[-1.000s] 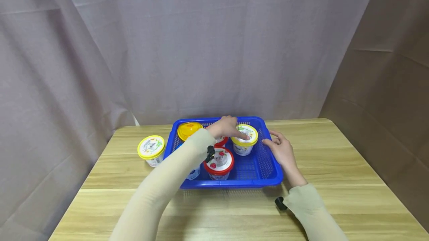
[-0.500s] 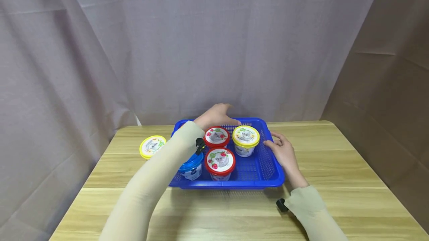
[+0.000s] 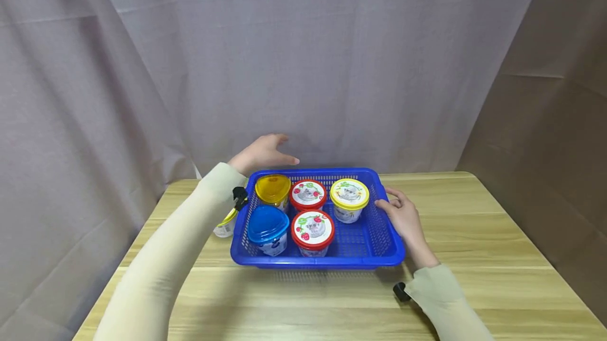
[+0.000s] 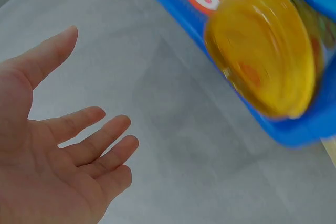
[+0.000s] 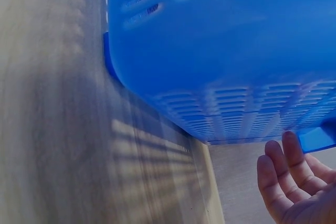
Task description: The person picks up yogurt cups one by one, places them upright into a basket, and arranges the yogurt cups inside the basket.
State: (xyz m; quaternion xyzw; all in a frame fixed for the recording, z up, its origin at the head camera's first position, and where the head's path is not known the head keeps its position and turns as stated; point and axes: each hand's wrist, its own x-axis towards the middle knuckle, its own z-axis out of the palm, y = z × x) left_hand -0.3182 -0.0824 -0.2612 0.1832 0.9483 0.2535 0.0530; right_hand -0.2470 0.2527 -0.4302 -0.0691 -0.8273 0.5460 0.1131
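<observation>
My left hand (image 3: 267, 152) is in the air above the basket's back left corner, fingers spread and holding nothing. In the left wrist view its palm (image 4: 58, 166) shows bare beside the yellow-lidded cup (image 4: 262, 51). At the right side, my right hand (image 3: 403, 217) grips the rim of the blue plastic basket (image 3: 327, 262), thumb at the top edge and fingers (image 5: 275, 174) by the outer wall. Inside stand a yellow-lidded cup (image 3: 273, 189), a blue-lidded cup (image 3: 268, 224), two red-rimmed cups (image 3: 308, 194) and a white-topped cup with a yellow rim (image 3: 349, 193).
Another yellow-rimmed cup (image 3: 225, 227) stands on the wooden table (image 3: 303, 304) left of the basket, mostly hidden by my left sleeve. A grey curtain (image 3: 303, 67) hangs behind the table, and a brown cloth (image 3: 545, 162) borders the right.
My left hand has left the yellow-rimmed cup in the basket, rising and moving left. More cups in the basket now show. My right hand stays at the basket's side.
</observation>
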